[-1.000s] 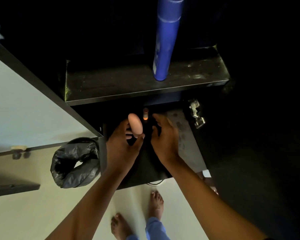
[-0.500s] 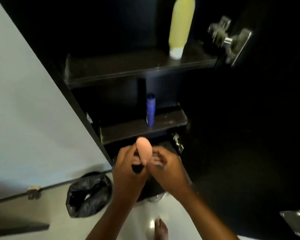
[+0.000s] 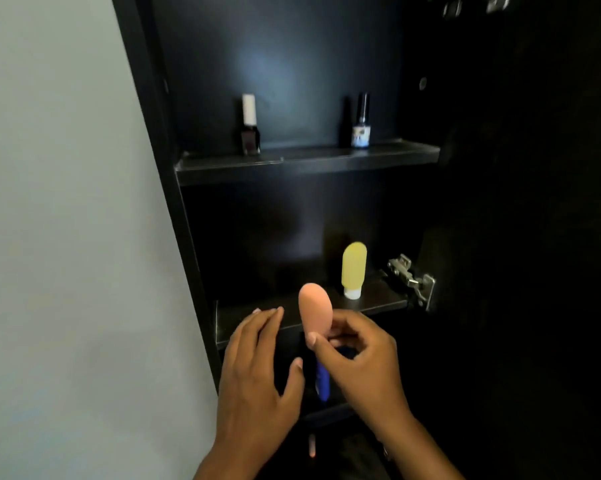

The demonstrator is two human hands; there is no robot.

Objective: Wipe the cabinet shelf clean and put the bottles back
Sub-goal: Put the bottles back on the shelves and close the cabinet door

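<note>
Peach-pink and rounded, a soft squeeze bottle (image 3: 315, 311) stands upright in the right hand (image 3: 359, 358), whose thumb and curled fingers pinch its lower end, just in front of the middle shelf (image 3: 257, 318) of a black cabinet (image 3: 195, 237). The left hand (image 3: 257, 368) hovers just beside it with fingers straight and relaxed, gripping nothing; its fingertips (image 3: 269, 311) reach the shelf's front edge, though I cannot tell whether they touch it. The two hands are close together but apart. On the right part of the same shelf a yellow squeeze bottle (image 3: 354, 268) stands cap-down, near a metal hinge (image 3: 411, 280) on the cabinet's right side. Below, between the hands, part of a blue bottle (image 3: 323, 381) shows on a lower level. On the upper shelf (image 3: 306, 161) two small nail-polish bottles stand well apart: a dark one with a white cap (image 3: 249, 128) at the left and a pale-labelled one with a black cap (image 3: 361, 123) at the right. A pale wall (image 3: 60, 237) lies left of the cabinet.
</note>
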